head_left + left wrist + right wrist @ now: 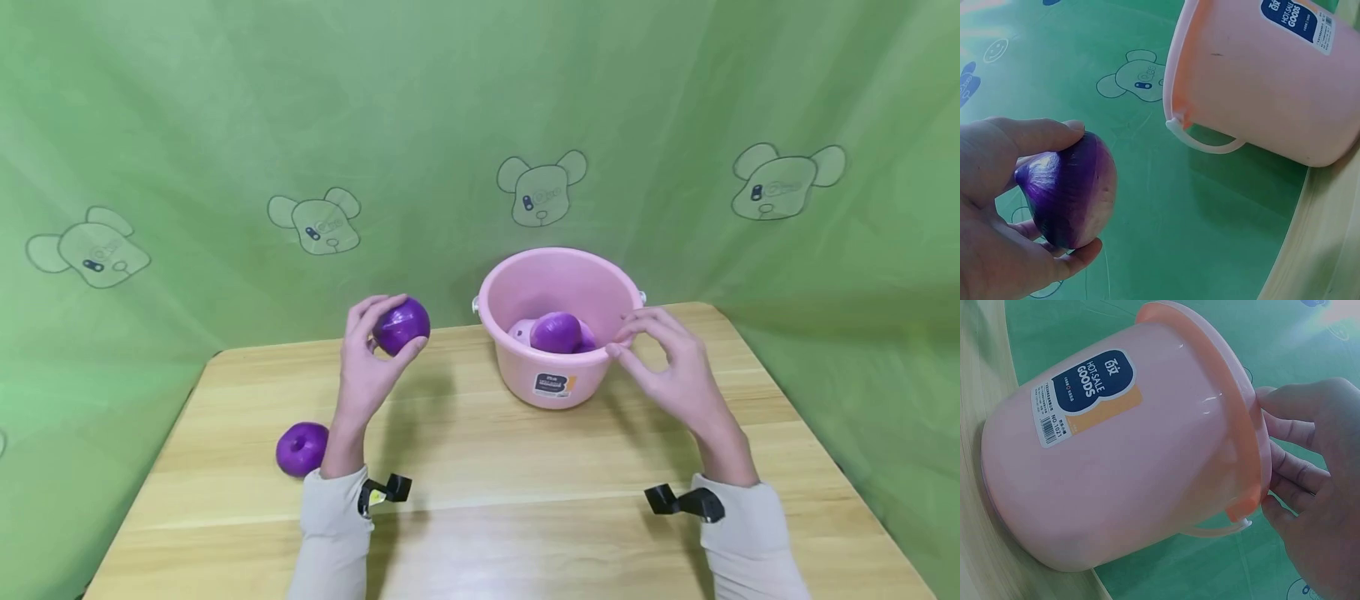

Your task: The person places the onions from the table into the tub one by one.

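My left hand [366, 367] grips a shiny purple onion [405, 325] between thumb and fingers, raised above the table to the left of the bucket. In the left wrist view the onion [1072, 194] shows a pointed tip toward the palm and a paler far side. The pink bucket [551, 379] stands upright at the back of the table. At its right front rim my right hand [681, 375] pinches the edge, thumb outside and fingers over the lip. Inside the bucket lies another purple onion [556, 332], overlapping other purple and pale pieces, partly hidden by the rim.
One more purple onion [302, 450] sits on the wooden table [495, 500], just left of my left wrist. A white bucket handle [1210, 145] hangs down the bucket's side. Green curtain [420, 125] with mouse-head drawings surrounds the table at the back and sides.
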Motion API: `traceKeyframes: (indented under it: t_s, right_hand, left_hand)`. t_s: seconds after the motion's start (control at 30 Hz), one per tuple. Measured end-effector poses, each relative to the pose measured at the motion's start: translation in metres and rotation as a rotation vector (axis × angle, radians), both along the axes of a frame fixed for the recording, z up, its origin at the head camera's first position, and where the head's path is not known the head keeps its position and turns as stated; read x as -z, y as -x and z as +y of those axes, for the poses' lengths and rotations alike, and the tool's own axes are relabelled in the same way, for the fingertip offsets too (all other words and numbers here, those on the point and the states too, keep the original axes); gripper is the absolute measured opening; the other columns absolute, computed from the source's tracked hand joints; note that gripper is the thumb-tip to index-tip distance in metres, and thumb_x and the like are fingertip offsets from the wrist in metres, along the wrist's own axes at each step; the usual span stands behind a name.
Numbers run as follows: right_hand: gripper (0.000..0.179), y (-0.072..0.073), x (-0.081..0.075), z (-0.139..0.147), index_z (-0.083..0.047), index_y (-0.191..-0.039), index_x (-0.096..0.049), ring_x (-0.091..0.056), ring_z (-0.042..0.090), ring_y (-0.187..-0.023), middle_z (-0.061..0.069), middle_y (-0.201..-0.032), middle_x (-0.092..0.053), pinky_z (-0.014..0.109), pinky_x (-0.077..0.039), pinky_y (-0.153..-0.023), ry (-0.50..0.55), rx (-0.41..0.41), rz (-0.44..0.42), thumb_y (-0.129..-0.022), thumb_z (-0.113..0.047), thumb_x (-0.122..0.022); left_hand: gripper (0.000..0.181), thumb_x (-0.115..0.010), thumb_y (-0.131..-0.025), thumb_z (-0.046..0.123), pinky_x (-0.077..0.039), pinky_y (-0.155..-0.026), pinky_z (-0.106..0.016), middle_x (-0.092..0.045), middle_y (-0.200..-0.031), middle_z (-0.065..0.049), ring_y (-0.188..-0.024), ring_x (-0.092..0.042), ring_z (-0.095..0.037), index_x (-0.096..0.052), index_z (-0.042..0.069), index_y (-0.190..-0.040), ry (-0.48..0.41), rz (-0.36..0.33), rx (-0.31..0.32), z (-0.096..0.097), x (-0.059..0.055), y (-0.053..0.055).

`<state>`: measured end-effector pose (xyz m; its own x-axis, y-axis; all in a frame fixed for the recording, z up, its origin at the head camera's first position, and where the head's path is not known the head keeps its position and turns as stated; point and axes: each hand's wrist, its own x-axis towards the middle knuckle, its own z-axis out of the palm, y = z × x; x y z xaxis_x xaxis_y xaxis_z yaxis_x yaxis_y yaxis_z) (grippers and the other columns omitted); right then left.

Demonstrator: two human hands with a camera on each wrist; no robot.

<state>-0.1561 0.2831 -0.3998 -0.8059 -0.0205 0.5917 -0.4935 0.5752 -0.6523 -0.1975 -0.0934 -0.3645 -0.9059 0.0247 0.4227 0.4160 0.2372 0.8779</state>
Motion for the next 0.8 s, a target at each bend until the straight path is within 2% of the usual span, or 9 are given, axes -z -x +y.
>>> traceKeyframes:
  t_s: [0.33, 0.6, 0.8]
  right_hand:
    - [0.018, -0.001, 0.001, 0.000, -0.011, -0.095, -0.072, -0.056, 0.010, -0.119, 0.003, -0.116, -0.067, 0.054, -0.038, -0.115, 0.002, 0.001, -0.001, -0.084, 0.000, -0.082]
    - [0.020, -0.003, 0.001, 0.001, -0.008, -0.094, -0.072, -0.056, 0.012, -0.119, 0.006, -0.115, -0.067, 0.060, -0.038, -0.113, 0.019, 0.000, 0.007, -0.082, 0.004, -0.082]
    - [0.020, -0.002, -0.001, -0.001, -0.010, -0.095, -0.073, -0.056, 0.018, -0.118, 0.004, -0.116, -0.067, 0.060, -0.039, -0.112, 0.016, -0.007, 0.005, -0.082, 0.002, -0.083]
  left_hand:
    - [0.057, -0.082, -0.080, -0.006, -0.048, -0.107, -0.054, -0.042, -0.145, -0.024, -0.130, -0.049, -0.038, -0.062, -0.002, -0.134, 0.012, 0.027, 0.011, 0.005, -0.001, -0.003]
    - [0.057, -0.081, -0.080, -0.007, -0.049, -0.106, -0.056, -0.043, -0.144, -0.026, -0.129, -0.049, -0.041, -0.062, -0.003, -0.134, 0.026, 0.043, 0.041, 0.014, 0.001, -0.003]
    - [0.059, -0.086, -0.080, 0.005, -0.051, -0.105, -0.049, -0.045, -0.145, -0.014, -0.129, -0.051, -0.033, -0.065, 0.010, -0.135, 0.030, 0.093, 0.067, 0.011, 0.027, 0.017]
